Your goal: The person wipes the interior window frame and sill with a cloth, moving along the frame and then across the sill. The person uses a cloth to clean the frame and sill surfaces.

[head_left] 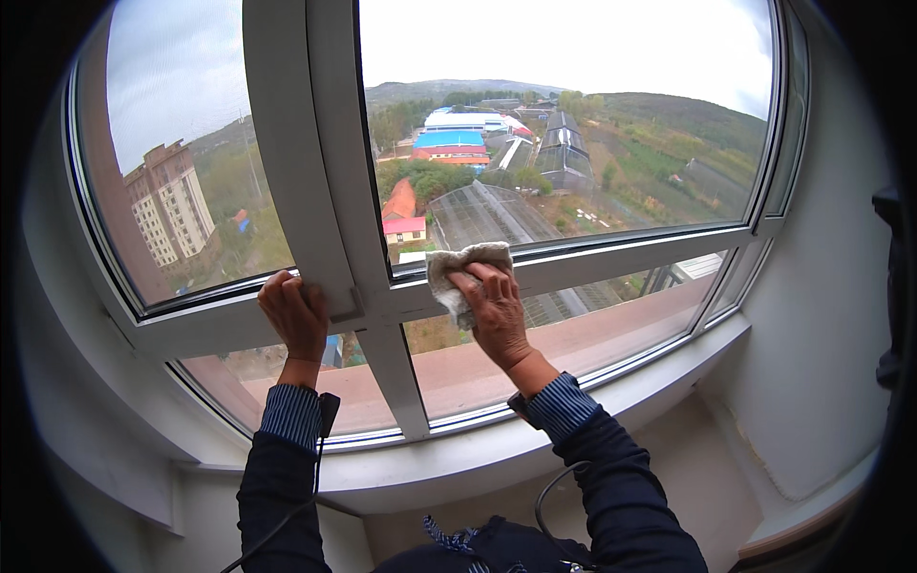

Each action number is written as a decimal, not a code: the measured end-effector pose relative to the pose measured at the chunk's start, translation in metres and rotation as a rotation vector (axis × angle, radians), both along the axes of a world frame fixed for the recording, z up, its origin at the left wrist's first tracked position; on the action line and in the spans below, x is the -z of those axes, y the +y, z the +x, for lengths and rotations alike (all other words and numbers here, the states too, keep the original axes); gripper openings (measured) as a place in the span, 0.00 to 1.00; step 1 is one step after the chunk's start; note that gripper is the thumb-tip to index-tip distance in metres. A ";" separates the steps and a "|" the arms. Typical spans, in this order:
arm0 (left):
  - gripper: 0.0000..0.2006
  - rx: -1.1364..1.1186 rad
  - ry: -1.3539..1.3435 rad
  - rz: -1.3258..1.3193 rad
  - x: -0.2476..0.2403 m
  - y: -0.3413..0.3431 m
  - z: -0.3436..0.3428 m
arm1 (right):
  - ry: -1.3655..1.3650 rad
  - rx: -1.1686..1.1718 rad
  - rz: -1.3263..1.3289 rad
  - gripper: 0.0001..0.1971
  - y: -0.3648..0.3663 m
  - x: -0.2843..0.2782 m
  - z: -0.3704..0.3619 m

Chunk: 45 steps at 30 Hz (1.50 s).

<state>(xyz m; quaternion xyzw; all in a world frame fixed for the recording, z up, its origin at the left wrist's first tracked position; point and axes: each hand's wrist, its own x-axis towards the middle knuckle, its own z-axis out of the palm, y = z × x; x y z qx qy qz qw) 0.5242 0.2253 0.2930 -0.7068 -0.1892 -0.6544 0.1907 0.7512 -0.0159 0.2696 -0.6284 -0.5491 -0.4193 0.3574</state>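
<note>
My right hand (497, 320) presses a crumpled whitish cloth (465, 260) against the window's horizontal rail, just right of the central upright. Bent fingers hold the cloth, and part of it hangs below them. To the left, my left hand (294, 313) has its fingers curled against the white window frame (330, 210), where the left sash meets the rail. Its fingertips are partly hidden. Large glass panes (573, 191) fill the upper part of the window, with low panes (554, 339) beneath the rail.
A white sill (478, 466) runs below the window, between my forearms and the glass. Cables (318, 458) trail along both dark sleeves. At the right stands a side wall (821, 277) with a dark object (890, 286) at its edge. Outside are buildings, fields and hills.
</note>
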 end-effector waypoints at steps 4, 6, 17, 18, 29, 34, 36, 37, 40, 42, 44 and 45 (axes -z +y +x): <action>0.15 0.032 0.001 -0.023 0.000 -0.001 -0.001 | -0.020 0.129 0.120 0.24 -0.060 -0.014 0.066; 0.15 0.020 -0.004 0.001 0.001 -0.001 0.001 | 0.049 0.201 0.162 0.21 -0.068 -0.014 0.080; 0.12 -0.008 -0.017 0.010 0.003 0.005 0.004 | 0.106 -0.131 0.028 0.28 0.060 -0.001 -0.071; 0.11 -0.005 -0.011 -0.001 0.004 0.005 0.002 | 0.046 -0.150 0.020 0.28 0.051 -0.004 -0.060; 0.10 0.015 -0.009 -0.013 0.004 0.002 0.002 | 0.151 0.184 0.321 0.20 -0.026 -0.013 0.041; 0.11 0.000 0.004 0.007 0.006 0.007 0.000 | 0.113 -0.067 0.095 0.22 0.032 0.000 -0.032; 0.12 0.012 0.004 0.000 0.006 0.009 -0.001 | 0.048 -0.092 -0.037 0.24 0.020 -0.001 -0.015; 0.12 -0.006 0.016 0.006 0.006 0.009 -0.002 | 0.010 -0.086 -0.053 0.24 0.007 -0.001 0.001; 0.12 0.003 0.012 0.016 0.006 0.009 -0.001 | -0.003 0.053 0.051 0.20 -0.043 -0.006 0.067; 0.09 -0.004 -0.001 0.011 0.005 0.007 0.000 | 0.009 0.178 0.099 0.19 -0.081 -0.013 0.111; 0.07 0.006 0.000 -0.018 0.005 0.006 0.001 | 0.085 0.289 0.206 0.17 -0.101 -0.020 0.136; 0.07 -0.019 -0.005 0.019 0.005 0.007 0.001 | 0.162 0.346 0.331 0.16 -0.103 -0.022 0.139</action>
